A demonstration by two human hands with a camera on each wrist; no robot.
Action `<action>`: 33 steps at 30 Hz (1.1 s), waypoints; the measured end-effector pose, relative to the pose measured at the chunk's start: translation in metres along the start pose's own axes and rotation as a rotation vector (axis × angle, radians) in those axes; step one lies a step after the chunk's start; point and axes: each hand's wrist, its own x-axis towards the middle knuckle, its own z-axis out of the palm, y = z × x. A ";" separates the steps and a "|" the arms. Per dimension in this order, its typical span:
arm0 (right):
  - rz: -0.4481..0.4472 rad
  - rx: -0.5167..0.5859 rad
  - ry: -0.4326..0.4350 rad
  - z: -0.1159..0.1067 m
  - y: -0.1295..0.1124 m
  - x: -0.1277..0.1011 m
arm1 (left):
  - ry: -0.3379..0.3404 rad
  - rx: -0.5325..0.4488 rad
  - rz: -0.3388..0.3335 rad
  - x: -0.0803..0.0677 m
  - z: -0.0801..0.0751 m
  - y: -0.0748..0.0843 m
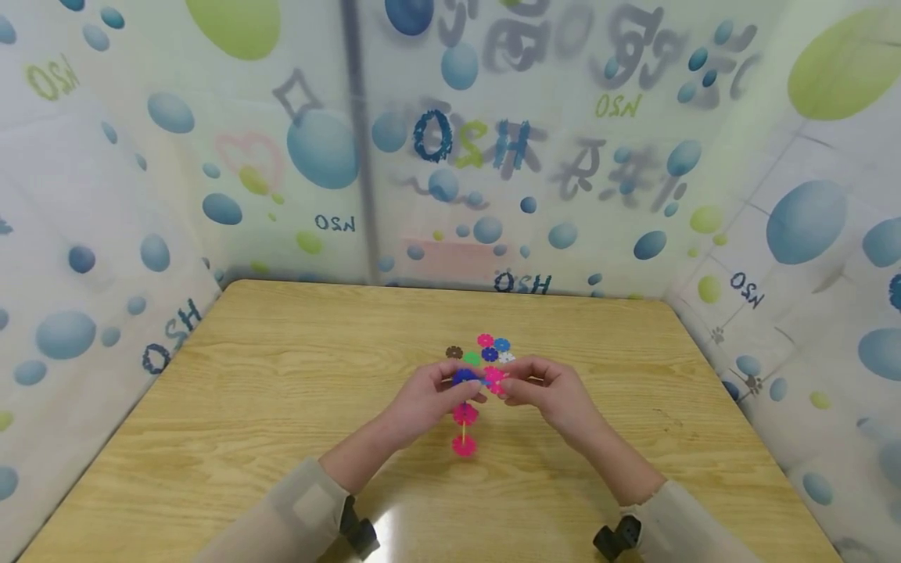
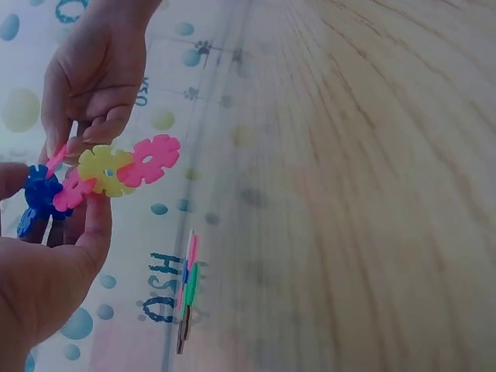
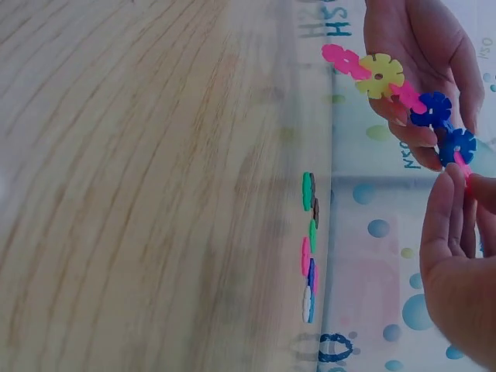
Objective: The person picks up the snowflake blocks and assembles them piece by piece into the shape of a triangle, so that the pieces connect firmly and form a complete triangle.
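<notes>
A chain of snowflake discs (image 1: 465,410) is held above the wooden table (image 1: 267,407), just in front of the loose discs (image 1: 486,352). The left hand (image 1: 429,399) grips the chain's blue end; the right hand (image 1: 545,395) pinches a pink disc (image 3: 463,164) against it. The step is judged to be slotting this piece on (notch alignment would be needed next). The joint itself is hidden by fingers, and the loose pile is seen only edge-on from the wrists.

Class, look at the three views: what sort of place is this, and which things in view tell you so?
Probably a small screened-off tabletop booth for craft or toy play: a wooden table, bubble-print sheets hung on three sides, and loose plastic discs beyond the hands, which join a disc chain.
</notes>
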 end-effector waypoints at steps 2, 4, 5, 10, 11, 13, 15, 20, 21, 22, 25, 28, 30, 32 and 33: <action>-0.003 0.011 -0.005 0.000 0.000 0.001 | 0.003 -0.006 -0.002 0.001 0.001 0.000; -0.013 0.016 -0.012 0.001 0.001 0.001 | 0.002 -0.014 -0.001 0.002 0.003 0.001; -0.018 0.019 -0.016 0.002 0.001 0.002 | -0.002 -0.024 0.002 0.002 0.003 0.001; -0.023 0.012 -0.029 0.004 0.001 0.004 | -0.010 -0.061 0.010 0.002 0.005 0.000; -0.015 0.004 -0.027 0.004 0.001 0.005 | -0.002 -0.062 0.007 0.002 0.005 0.001; 0.001 -0.015 -0.019 0.002 0.002 0.007 | 0.015 -0.055 -0.004 0.002 0.005 0.001; 0.028 -0.033 -0.005 -0.001 0.004 0.010 | 0.039 -0.043 -0.016 0.001 0.004 0.002; 0.103 -0.076 0.039 -0.014 0.014 0.022 | 0.073 -0.033 -0.026 0.001 0.002 0.002; 0.113 -0.089 0.045 -0.017 0.016 0.025 | 0.073 -0.034 -0.027 0.001 0.001 0.002; 0.120 -0.108 0.047 -0.020 0.019 0.028 | 0.074 -0.034 -0.030 0.002 0.001 0.002; 0.139 -0.147 0.049 -0.028 0.026 0.039 | 0.080 -0.031 -0.043 0.002 0.000 0.001; 0.142 -0.193 0.041 -0.034 0.032 0.050 | 0.090 -0.032 -0.057 0.003 -0.001 0.001; 0.147 -0.222 0.044 -0.037 0.036 0.056 | 0.091 -0.035 -0.061 0.002 -0.001 0.001; 0.150 -0.252 0.040 -0.040 0.038 0.062 | 0.092 -0.043 -0.066 0.002 -0.001 0.001; 0.161 -0.266 0.040 -0.041 0.040 0.065 | 0.092 -0.045 -0.070 0.001 -0.002 0.001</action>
